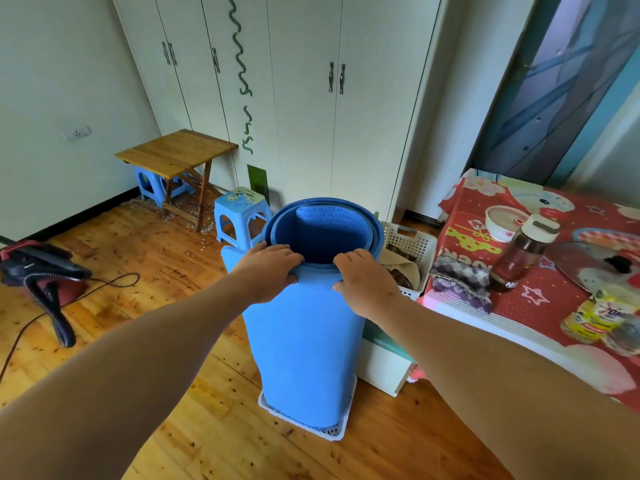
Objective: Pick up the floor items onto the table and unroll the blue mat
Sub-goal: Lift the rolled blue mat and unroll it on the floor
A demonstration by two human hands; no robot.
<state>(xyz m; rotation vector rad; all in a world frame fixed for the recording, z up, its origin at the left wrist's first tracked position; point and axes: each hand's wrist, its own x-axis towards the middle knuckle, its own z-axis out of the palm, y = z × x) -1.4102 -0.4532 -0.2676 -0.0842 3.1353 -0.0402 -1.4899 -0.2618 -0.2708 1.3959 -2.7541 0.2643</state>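
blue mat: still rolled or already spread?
Still rolled. The blue mat stands upright as a tube in a white basket, spiral layers visible at its top; left hand and right hand grip the top rim.

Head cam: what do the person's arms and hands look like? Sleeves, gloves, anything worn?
Both arms are bare from the frame edge to the fingers, with no sleeve in view. The left hand and the right hand wear no gloves. No watch, band, ring or marking can be seen on either wrist or hand.
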